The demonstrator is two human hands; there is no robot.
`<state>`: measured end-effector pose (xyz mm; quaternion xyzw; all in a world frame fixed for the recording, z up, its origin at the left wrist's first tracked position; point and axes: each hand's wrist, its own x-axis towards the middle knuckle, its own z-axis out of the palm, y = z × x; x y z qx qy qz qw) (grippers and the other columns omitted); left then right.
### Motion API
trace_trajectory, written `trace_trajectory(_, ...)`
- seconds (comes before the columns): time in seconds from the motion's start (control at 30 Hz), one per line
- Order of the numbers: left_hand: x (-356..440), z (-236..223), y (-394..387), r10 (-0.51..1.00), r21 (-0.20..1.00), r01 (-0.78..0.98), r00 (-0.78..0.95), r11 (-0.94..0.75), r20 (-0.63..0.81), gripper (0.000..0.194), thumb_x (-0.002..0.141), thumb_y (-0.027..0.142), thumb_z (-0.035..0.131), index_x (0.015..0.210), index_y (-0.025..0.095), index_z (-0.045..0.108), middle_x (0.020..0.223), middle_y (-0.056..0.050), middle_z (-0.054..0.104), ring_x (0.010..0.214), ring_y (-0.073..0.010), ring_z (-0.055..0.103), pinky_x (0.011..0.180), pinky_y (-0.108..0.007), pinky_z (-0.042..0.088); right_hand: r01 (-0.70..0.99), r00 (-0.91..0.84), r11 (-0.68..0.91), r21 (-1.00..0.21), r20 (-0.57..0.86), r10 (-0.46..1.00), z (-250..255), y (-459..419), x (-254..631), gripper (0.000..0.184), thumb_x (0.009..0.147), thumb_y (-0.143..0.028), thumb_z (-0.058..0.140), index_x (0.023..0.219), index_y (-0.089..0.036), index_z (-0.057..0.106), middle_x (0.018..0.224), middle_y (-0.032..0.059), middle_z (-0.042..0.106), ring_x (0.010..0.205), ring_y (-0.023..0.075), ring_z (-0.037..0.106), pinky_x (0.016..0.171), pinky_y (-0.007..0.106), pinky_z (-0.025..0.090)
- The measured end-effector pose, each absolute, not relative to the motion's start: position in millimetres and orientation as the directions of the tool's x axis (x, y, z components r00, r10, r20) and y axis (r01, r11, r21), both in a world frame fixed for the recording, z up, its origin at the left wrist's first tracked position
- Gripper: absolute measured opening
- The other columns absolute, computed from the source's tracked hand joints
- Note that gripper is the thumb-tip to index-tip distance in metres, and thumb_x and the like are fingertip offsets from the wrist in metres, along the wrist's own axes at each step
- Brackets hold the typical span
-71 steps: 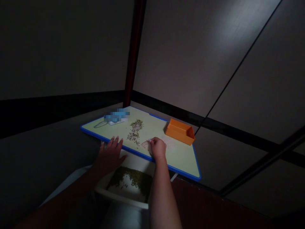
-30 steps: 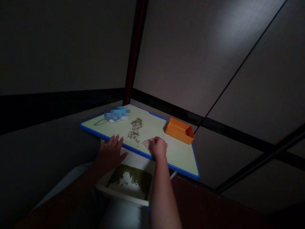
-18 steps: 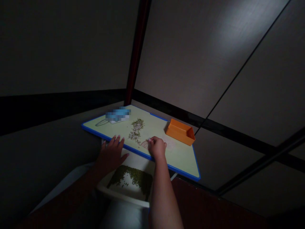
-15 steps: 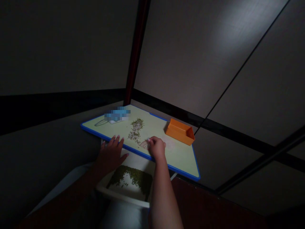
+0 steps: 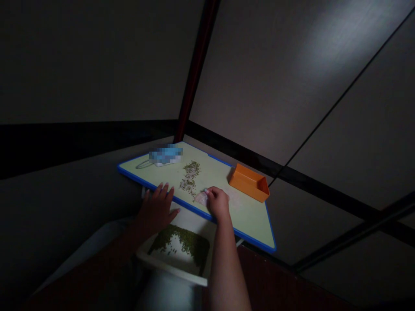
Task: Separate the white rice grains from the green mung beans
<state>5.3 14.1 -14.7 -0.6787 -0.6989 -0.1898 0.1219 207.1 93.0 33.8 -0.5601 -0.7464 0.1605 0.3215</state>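
Note:
A pale green board with a blue rim (image 5: 256, 220) lies in front of me in dim light. A small heap of green and whitish grains (image 5: 191, 177) sits near its middle. My right hand (image 5: 218, 202) rests curled on the board beside the heap, fingertips pinched at a pale patch of grains. My left hand (image 5: 157, 209) lies spread at the board's near edge, fingers apart, holding nothing. Below the edge stands a white container (image 5: 171, 268) holding green grains (image 5: 184, 242).
An orange rectangular tray (image 5: 249, 182) stands at the board's far right side. A blue and white object with a loop (image 5: 164, 156) lies at the far left corner. Dark walls and a red-brown post (image 5: 194, 73) close in behind.
The view has shifted slightly, so the board appears a little further right. Both hands stay in nearly the same places on the board.

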Motion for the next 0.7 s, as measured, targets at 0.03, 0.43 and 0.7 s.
trace_trajectory(0.03, 5.4, -14.6, 13.6, 0.902, 0.1, 0.995, -0.049, 0.006, 0.43, 0.065, 0.082, 0.047, 0.048, 0.138, 0.014, 0.045, 0.149, -0.022, 0.046, 0.142, -0.0373, 0.037, 0.109, -0.065, 0.034, 0.733, -0.161, 0.327, -0.596, 0.316, 0.935, 33.9, 93.4, 207.2, 0.019, 0.091, -0.028, 0.055, 0.085, -0.024, 0.072, 0.084, -0.0006, 0.073, 0.09, 0.0184, 0.059, 0.083, 0.03, 0.035)
trace_trajectory(0.43, 6.6, -14.0, 13.4, 0.899, 0.099, 0.995, -0.046, 0.003, 0.435, 0.065, 0.082, 0.045, 0.05, 0.137, 0.012, 0.045, 0.149, -0.023, 0.045, 0.142, -0.0388, 0.037, 0.109, -0.066, 0.034, 0.769, -0.162, 0.333, -0.546, 0.337, 0.927, 36.6, 95.6, 201.2, 0.018, 0.091, -0.028, 0.057, 0.083, -0.024, 0.072, 0.088, 0.001, 0.073, 0.094, 0.0203, 0.058, 0.086, 0.034, 0.032)
trace_trajectory(0.7, 6.8, -14.5, 12.3, 0.898, 0.092, 0.996, -0.043, 0.002, 0.438, 0.066, 0.082, 0.045, 0.049, 0.138, 0.011, 0.044, 0.149, -0.023, 0.045, 0.142, -0.0381, 0.037, 0.11, -0.066, 0.033, 0.729, -0.194, 0.341, -0.594, 0.299, 0.934, 32.7, 96.0, 206.1, 0.017, 0.09, -0.029, 0.057, 0.085, -0.025, 0.073, 0.079, -0.0016, 0.072, 0.087, 0.0183, 0.059, 0.081, 0.03, 0.035)
